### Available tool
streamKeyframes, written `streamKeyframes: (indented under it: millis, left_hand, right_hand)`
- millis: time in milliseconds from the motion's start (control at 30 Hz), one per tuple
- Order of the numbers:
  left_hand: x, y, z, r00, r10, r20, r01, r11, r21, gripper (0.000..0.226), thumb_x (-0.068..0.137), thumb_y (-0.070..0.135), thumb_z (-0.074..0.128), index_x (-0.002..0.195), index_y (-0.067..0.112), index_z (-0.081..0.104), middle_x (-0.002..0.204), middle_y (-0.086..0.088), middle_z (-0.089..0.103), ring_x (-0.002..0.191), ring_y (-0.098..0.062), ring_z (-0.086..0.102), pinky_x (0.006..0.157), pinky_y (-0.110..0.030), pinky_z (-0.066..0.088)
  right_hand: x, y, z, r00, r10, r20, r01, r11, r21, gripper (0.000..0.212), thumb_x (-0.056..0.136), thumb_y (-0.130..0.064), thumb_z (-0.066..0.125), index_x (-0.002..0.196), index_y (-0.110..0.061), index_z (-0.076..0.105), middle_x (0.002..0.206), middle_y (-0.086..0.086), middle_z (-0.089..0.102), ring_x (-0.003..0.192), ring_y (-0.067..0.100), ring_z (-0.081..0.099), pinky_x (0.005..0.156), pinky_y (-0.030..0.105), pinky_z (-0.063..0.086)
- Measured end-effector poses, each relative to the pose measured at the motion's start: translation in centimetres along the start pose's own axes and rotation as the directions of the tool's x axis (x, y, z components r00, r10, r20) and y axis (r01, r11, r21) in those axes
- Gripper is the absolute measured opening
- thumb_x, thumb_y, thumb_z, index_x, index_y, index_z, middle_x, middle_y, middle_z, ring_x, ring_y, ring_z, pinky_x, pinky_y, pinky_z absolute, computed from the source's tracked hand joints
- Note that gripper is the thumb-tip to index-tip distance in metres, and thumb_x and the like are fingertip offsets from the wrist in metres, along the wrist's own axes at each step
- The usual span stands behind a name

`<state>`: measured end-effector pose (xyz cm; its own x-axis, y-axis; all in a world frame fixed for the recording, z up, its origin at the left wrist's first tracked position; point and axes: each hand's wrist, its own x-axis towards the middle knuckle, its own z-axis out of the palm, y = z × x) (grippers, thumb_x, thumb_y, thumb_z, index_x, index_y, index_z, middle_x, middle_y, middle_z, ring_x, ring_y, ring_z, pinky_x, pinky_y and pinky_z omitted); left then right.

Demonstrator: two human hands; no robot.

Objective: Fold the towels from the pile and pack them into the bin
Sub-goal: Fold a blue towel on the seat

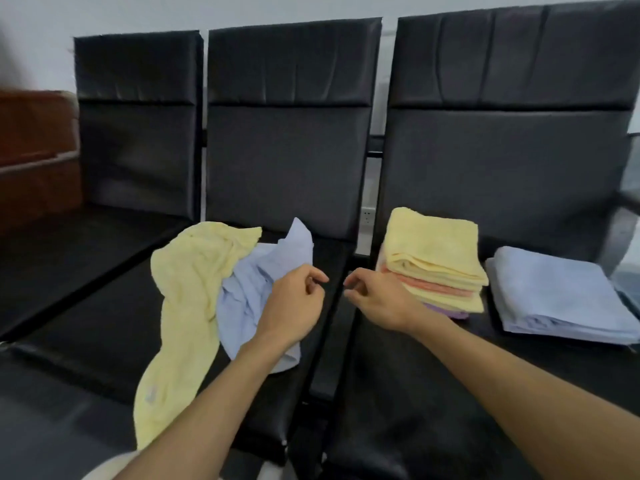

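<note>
Two unfolded towels lie on the middle black seat: a yellow towel (180,299) hanging over the front edge and a crumpled light blue towel (249,289) beside it. My left hand (294,299) hovers over the blue towel with loosely curled fingers, holding nothing. My right hand (374,296) is just right of it over the gap between the seats, fingers also curled and empty. On the right seat stands a stack of folded towels (436,261), yellow on top with orange and purple below. A folded light blue towel (561,299) lies right of the stack. No bin is in view.
Three black padded chairs (287,150) stand in a row against a white wall. A brown cushioned piece of furniture (34,150) is at the far left. A wall socket (367,216) shows between the middle and right chair backs.
</note>
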<state>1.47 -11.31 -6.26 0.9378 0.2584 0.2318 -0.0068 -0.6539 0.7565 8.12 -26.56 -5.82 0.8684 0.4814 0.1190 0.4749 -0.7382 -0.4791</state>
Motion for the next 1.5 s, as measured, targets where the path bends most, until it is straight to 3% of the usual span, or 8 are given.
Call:
streamKeyframes:
  millis: [200,467,567,800,1000,1167,1333,1500]
  left_hand:
    - [1.3,-4.4,-3.5,0.956,-0.206,0.208,0.113,0.915,0.387,0.033,0.096,0.015,0.041,0.128,0.012,0.049,0.128,-0.009,0.055,0.113,-0.026,0.054,0.095,-0.038,0.045]
    - [1.5,-4.6,-4.5,0.921,-0.275,0.275,0.090,0.839,0.537,0.043,0.101,0.025,0.040,0.142,0.015,0.032,0.141,-0.009,0.038,0.119,-0.028,0.050,0.092,-0.036,0.044]
    - [1.1,-3.6,-4.0,0.937,-0.239,0.256,0.064,0.836,0.545,0.058,0.101,0.027,0.042,0.150,0.011,0.016,0.148,-0.008,0.017,0.116,-0.029,0.052,0.090,-0.037,0.045]
    - [0.9,-1.6,-2.7,0.966,-0.169,0.196,0.071,0.902,0.426,0.064,0.100,0.028,0.046,0.149,0.011,0.008,0.148,-0.009,0.014,0.119,-0.028,0.048,0.095,-0.039,0.044]
    - [1.2,-0.4,-1.3,0.955,-0.123,0.270,0.030,0.946,0.323,0.082,0.095,0.040,0.055,0.152,0.016,0.001,0.153,-0.007,0.008,0.138,-0.027,0.030,0.106,-0.043,0.037]
    - [0.5,2.5,0.2,0.915,0.031,0.403,-0.103,0.982,0.159,0.090,0.090,0.035,0.065,0.154,0.020,0.003,0.156,-0.003,0.008,0.144,-0.025,0.022,0.114,-0.043,0.030]
    - [0.2,5.9,1.8,0.832,0.125,0.541,-0.033,0.984,-0.177,0.091,0.088,0.003,0.057,0.154,0.033,0.001,0.159,0.008,0.011,0.143,-0.016,0.024,0.103,-0.029,0.035]
    - [-0.7,9.2,3.9,0.799,0.280,0.533,0.033,0.864,-0.502,0.080,0.086,0.005,0.061,0.152,0.031,0.025,0.147,0.010,0.039,0.118,0.001,0.049,0.107,-0.026,0.039]
  right_hand:
    - [4.7,-2.7,6.4,0.996,0.027,0.090,-0.027,1.000,-0.004,0.049,0.093,-0.037,0.056,0.134,-0.012,0.047,0.118,0.009,0.059,0.107,0.025,0.057,0.085,0.033,0.045]
    - [5.5,-2.4,8.9,0.997,0.075,-0.037,-0.079,0.989,-0.126,0.011,0.093,-0.022,0.057,0.100,-0.017,0.064,0.109,0.008,0.059,0.093,0.028,0.060,0.081,0.038,0.050]
    - [5.1,-2.0,7.3,0.980,0.140,-0.139,-0.117,0.980,0.161,0.010,0.094,-0.011,0.049,0.097,-0.008,0.058,0.098,0.008,0.061,0.086,0.025,0.058,0.071,0.035,0.047]
    - [3.3,-2.6,0.7,0.930,0.367,-0.013,-0.048,0.155,0.987,0.024,0.105,-0.015,0.031,0.115,-0.007,0.052,0.116,0.013,0.061,0.098,0.030,0.062,0.077,0.047,0.055]
    - [1.2,-1.7,-4.0,0.866,0.499,0.025,0.001,-0.052,0.999,0.023,0.100,-0.009,0.038,0.104,-0.006,0.061,0.092,0.009,0.067,0.077,0.023,0.064,0.057,0.031,0.055]
    - [-0.9,1.1,-6.0,0.875,0.483,0.029,-0.154,0.220,0.963,0.019,0.099,-0.020,0.045,0.085,-0.024,0.057,0.091,0.003,0.060,0.107,0.031,0.059,0.094,0.041,0.048]
    - [-4.6,2.5,-7.8,0.938,0.320,0.131,-0.215,0.242,0.946,0.028,0.100,-0.019,0.049,0.073,-0.014,0.056,0.069,0.004,0.059,0.065,0.015,0.058,0.063,0.028,0.049]
    - [-8.6,5.2,-10.4,0.968,0.144,0.206,-0.250,0.460,0.852,0.018,0.097,-0.017,0.053,0.093,-0.014,0.071,0.095,0.010,0.069,0.090,0.021,0.062,0.085,0.035,0.049]
